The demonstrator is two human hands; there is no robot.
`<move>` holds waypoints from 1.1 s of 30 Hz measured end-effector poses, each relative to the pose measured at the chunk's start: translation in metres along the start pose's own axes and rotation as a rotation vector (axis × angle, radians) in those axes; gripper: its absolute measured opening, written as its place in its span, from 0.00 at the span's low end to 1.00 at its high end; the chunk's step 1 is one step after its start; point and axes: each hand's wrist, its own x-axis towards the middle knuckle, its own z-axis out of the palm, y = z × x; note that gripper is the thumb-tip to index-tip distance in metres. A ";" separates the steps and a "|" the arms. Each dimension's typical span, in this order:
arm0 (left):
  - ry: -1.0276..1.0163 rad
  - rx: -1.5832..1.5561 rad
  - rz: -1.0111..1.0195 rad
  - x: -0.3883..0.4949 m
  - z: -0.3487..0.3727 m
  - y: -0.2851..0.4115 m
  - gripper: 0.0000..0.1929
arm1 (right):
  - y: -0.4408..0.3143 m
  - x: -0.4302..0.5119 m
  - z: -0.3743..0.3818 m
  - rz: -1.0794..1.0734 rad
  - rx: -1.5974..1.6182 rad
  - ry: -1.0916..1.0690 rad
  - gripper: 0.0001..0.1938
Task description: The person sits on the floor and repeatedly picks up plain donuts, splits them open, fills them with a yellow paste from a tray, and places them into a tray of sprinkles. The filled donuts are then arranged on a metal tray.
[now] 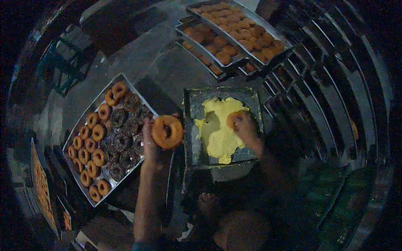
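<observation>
My left hand [151, 135] holds a plain ring doughnut [167, 132] between a tray of doughnuts and a pan. My right hand [246, 125] grips another ring doughnut [234, 120] at the right side of the yellow icing [223, 135]. Whether that doughnut touches the icing is hard to tell. The icing lies spread across the middle of a dark rectangular pan [196, 160], whose rim is smeared with it. At left, the metal tray [78, 114] bears plain ring doughnuts [98, 132] on its left side and dark-coated doughnuts [118, 117] on its right.
Stacked metal trays of browned doughnuts [235, 26] stand at the upper right, beside a rack with many shelf edges [320, 78]. Another full tray [42, 185] is at the lower left. A green crate-like object [70, 62] stands at the upper left. Green crates [333, 194] are at the lower right.
</observation>
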 end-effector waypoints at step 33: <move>0.337 0.542 0.663 -0.052 0.032 -0.089 0.25 | -0.281 -0.019 -0.122 -0.193 0.608 -0.040 0.28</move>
